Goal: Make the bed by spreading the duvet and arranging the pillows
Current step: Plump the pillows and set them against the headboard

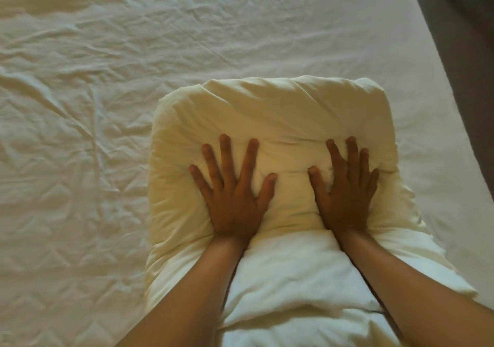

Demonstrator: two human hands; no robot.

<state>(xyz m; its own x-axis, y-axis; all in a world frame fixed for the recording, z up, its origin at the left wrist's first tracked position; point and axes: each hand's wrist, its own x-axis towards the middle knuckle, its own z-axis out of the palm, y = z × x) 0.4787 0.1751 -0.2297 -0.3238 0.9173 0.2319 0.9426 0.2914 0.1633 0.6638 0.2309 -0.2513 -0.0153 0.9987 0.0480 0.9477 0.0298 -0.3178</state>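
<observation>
A cream pillow lies on a wrinkled sheet, which spreads out to the left of the pillow and beyond it. Both hands press flat on the pillow's middle with fingers straight and spread, gripping nothing: the left hand on its left half, the right hand on its right half. Nearer than the wrists, the pillow meets whiter bedding, perhaps the duvet. Right of the pillow, past the sheet's edge, is dark floor.

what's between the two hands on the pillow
Only bare pillow fabric, creased and bulging slightly, lies between the left hand and right hand, both pressed flat on it. The head view shows this.
</observation>
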